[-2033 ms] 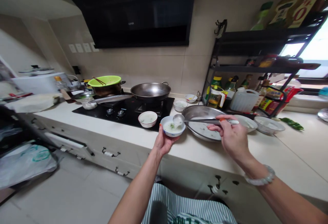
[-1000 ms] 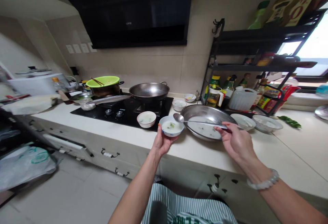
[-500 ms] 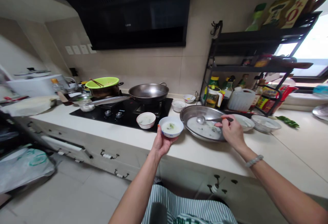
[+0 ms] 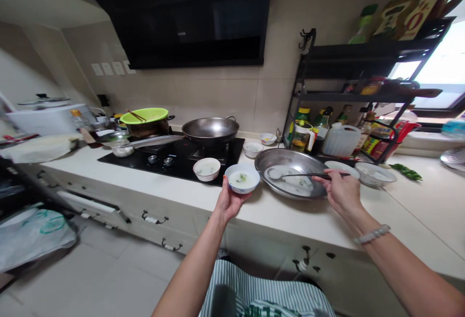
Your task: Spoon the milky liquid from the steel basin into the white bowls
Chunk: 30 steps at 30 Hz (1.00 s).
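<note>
My left hand [image 4: 231, 202] grips a small white bowl [image 4: 242, 187] from below and the side, at the counter's front edge. The bowl holds pale, milky soup with bits of green. In my right hand [image 4: 341, 192] is the dark handle of a ladle [image 4: 301, 175], held nearly level. Its head lies at the left part of a wide metal basin [image 4: 263, 159], in the same whitish soup; whether the head is filled cannot be made out. Left of my bowl, another bowl of soup [image 4: 207, 169] stands by the hob's front edge.
A wok [image 4: 210, 130] sits on the black hob [image 4: 178, 162], its long handle pointing left. Behind the basin are two small bowls; right of it stand two glass bowls, one being this bowl [image 4: 375, 174]. A rack [image 4: 358, 97] with bottles rises behind; green peppers [image 4: 407, 172] lie right.
My right hand has moved right and slightly toward me, and the ladle's head has shifted left and lower in the basin. My left hand and its bowl have stayed nearly still.
</note>
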Tool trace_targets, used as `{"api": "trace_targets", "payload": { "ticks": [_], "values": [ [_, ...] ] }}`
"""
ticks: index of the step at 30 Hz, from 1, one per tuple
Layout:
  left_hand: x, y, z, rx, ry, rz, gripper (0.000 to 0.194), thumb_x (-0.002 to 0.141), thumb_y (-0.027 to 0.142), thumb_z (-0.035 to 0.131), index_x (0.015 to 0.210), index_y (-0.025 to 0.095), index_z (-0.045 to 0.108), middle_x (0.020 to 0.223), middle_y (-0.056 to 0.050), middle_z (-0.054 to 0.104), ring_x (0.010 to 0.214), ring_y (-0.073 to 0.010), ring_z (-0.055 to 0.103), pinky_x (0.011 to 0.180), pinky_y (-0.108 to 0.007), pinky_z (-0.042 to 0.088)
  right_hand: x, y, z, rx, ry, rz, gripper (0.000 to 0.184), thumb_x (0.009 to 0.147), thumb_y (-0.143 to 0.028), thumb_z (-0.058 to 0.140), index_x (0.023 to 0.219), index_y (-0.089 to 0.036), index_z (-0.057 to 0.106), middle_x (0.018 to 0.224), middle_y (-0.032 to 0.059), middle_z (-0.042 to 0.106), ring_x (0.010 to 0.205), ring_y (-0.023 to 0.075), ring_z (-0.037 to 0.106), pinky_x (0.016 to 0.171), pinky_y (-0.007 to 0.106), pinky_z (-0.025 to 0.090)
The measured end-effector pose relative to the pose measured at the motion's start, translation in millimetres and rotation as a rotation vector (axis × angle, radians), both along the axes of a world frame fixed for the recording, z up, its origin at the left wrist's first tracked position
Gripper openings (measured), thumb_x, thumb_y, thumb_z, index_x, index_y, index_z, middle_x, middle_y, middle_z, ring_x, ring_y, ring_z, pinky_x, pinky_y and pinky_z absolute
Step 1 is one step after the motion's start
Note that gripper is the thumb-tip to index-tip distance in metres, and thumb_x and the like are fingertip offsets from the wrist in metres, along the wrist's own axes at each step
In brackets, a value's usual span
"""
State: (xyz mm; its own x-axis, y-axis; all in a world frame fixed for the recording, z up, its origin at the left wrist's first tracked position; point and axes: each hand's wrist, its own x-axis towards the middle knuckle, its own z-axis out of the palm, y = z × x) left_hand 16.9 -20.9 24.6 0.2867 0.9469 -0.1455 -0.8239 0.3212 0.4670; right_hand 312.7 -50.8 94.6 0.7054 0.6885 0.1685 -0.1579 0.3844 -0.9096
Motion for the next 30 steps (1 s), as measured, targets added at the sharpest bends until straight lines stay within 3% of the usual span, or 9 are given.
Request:
{"api": "trace_targets", "payload": {
  "ticks": [4, 13, 19, 30],
  "values": [
    [0, -1, 2.5, -0.004, 0.010, 0.003, 0.058, 0.095, 0.058, 0.044, 0.142, 0.024, 0.047, 0.143, -0.015, 0.055, 0.125, -0.0344, 0.057, 0.093, -0.054, 0.056, 0, -7, 5.5, -0.007, -0.021, -0.032, 0.014, 0.071, -0.015, 0.069, 0.067, -0.020, 0.057, 0.080, 0.0028, 0.059, 0.050, 0.0136, 0.063, 0.050, 0.029, 0.063],
    [1, -3, 4.8, -0.011, 0.017, 0.008, 0.058, 0.096, 0.058, 0.043, 0.143, 0.024, 0.046, 0.142, -0.015, 0.055, 0.124, -0.0342, 0.058, 0.092, -0.054, 0.056, 0, -16, 14.9, -0.102, -0.031, -0.023, 0.013, 0.074, -0.008, 0.059, 0.068, -0.020, 0.057, 0.077, 0.0027, 0.057, 0.053, 0.0161, 0.065, 0.055, 0.034, 0.064],
    [1, -2, 3.1, 0.003, 0.003, 0.004, 0.059, 0.095, 0.058, 0.046, 0.144, 0.025, 0.046, 0.145, -0.015, 0.053, 0.124, -0.0342, 0.058, 0.092, -0.053, 0.056, 6, -15, 9.5, -0.073, -0.037, -0.012, 0.014, 0.075, -0.008, 0.061, 0.068, -0.020, 0.058, 0.079, 0.0036, 0.057, 0.053, 0.0168, 0.065, 0.056, 0.036, 0.065],
    [1, -2, 2.6, 0.000, 0.005, 0.009, 0.058, 0.095, 0.058, 0.046, 0.142, 0.024, 0.047, 0.144, -0.015, 0.054, 0.125, -0.0344, 0.057, 0.094, -0.055, 0.055, 11, -12, 1.9, -0.001, -0.009, -0.026, 0.010, 0.072, -0.007, 0.064, 0.066, -0.016, 0.063, 0.081, 0.0062, 0.059, 0.052, 0.0144, 0.064, 0.051, 0.029, 0.063]
  ]
}}
